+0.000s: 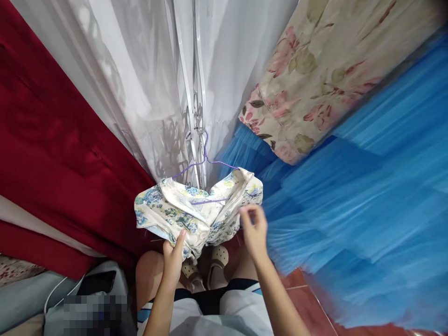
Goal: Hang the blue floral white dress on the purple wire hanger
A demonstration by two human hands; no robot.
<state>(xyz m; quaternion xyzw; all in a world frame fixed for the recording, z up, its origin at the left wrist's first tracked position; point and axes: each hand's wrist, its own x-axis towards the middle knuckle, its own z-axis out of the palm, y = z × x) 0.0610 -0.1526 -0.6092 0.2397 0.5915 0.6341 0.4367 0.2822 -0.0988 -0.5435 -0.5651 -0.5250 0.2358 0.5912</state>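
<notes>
A white blouse [182, 212] with blue and yellow flowers hangs in front of me on a thin purple hanger [206, 158]. The hanger's hook is up against white metal rods. My left hand [173, 254] grips the blouse's lower left part, thumb on top and fingers underneath. Beside the blouse's right edge is my right hand [255, 228], its fingers curled in towards the thumb. Whether a bit of cloth is pinched in them cannot be made out. The lower part of the blouse is bunched, so its full length is hidden.
White curtains [122, 70] hang behind the white metal rods [191, 93]. Red cloth [63, 140] is at left, and blue tulle [350, 210] with a floral cloth [297, 93] above it at right. A dark phone [98, 282] lies lower left. Beige clogs [220, 255] stand below.
</notes>
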